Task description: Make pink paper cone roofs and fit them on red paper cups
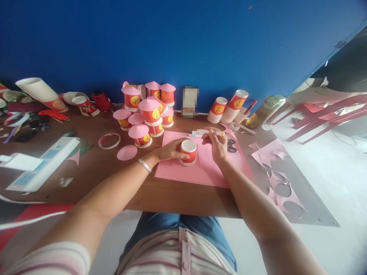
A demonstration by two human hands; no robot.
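Note:
A red paper cup [188,157] with a white rim stands upright, open end up, on pink paper [174,170]. My left hand [173,149] is wrapped around its left side. Just right of the cup, my right hand [215,142] has curled fingers on a slim white pen [199,133] with a bluish side and an orange end. Black-handled scissors [231,146] lie beside that hand, their blades hidden. Left of the paper, several red cups wear pink cone tops [139,131]. A loose pink paper disc [127,152] rests near them.
Stacked red cups [219,107] and a bottle [265,110] stand along the back right. Cut pink scraps [282,183] lie at the right. Left are a tape ring [109,141], a white power strip [47,162] and a red utility knife [54,114]. A blue wall [183,42] rises behind.

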